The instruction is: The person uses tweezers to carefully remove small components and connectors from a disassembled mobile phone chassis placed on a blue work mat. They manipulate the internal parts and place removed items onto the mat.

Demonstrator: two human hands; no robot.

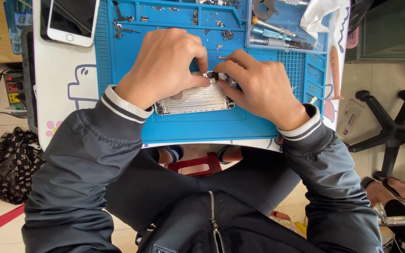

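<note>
Both hands worked on an opened phone chassis on the blue mat.

The silver phone chassis (195,99) lay at the centre of the blue repair mat (123,70) on the counter. The left hand (162,63) pressed down on its upper edge, fingers curled. The right hand (258,84) pinched narrow over what appeared to be a small part. Screwdrivers (273,35) lay in the mat's tray; a white phone (71,21) lay well apart at left.

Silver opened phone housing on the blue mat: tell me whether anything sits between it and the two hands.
Nothing visible does. The left hand rests on the silver opened phone housing, and the right hand has its fingertips at the housing's top edge.
</note>
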